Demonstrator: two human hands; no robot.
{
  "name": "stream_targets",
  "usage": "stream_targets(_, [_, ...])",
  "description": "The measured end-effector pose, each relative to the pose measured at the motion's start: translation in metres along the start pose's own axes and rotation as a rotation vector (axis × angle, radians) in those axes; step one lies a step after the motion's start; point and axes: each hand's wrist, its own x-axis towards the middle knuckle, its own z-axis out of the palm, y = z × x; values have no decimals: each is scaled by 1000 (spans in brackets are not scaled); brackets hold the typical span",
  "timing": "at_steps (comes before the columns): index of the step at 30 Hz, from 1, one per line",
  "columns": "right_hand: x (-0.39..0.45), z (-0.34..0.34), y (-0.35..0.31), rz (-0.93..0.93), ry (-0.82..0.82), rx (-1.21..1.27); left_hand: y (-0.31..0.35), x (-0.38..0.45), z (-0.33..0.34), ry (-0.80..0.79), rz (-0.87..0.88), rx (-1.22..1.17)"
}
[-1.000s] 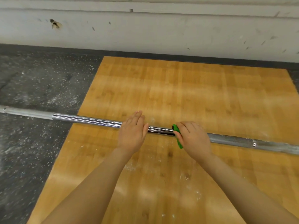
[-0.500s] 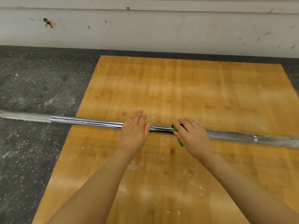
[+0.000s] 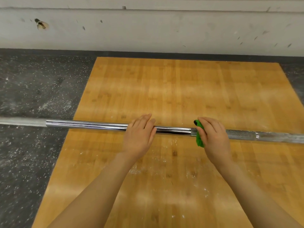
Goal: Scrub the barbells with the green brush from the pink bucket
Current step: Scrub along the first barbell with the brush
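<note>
the green brush (image 3: pixel 199 135) sat across the barbell (image 3: pixel 98 125), right where the smooth chrome met the knurled stretch; your right hand (image 3: pixel 213 137) was curled over it, fingers clamped on the brush and pressing it to the bar; your left hand (image 3: pixel 139 137) lay flat on the smooth part just to the left, fingers straight, grasping nothing; the barbell ran left to right across the wooden platform (image 3: pixel 181 89), its left end reaching out over the dark speckled floor (image 3: pixel 32 96); white dust lay scattered on the wood near your wrists; a scuffed white wall (image 3: pixel 148 30) stood behind
</note>
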Motion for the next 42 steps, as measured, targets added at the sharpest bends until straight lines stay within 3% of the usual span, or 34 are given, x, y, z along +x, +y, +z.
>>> stream_targets(5, [-5, -16, 10, 58, 73, -28, 17, 2, 6, -45, 40, 26])
stream_targets(12, [6, 27, -22, -89, -134, -146, 18, -1, 6, -79, 27, 90])
stream_targets(18, [4, 23, -24, -98, -150, -164, 7, -14, 2, -73, -63, 137])
stream_targets(27, [-11, -5, -32, 68, -114, -10, 14, -40, -3, -87, -57, 102])
stream_targets(34, [-16, -21, -48, 91, -80, 9, 16, -63, -24, -81, -42, 31])
stream_targets(37, [-21, -11, -62, 51, -97, 11, -1, -56, -34, -42, -85, 36])
stream_targets(42, [-33, 24, -98, -78, -158, -42, -18, -53, -32, -123, -147, 68])
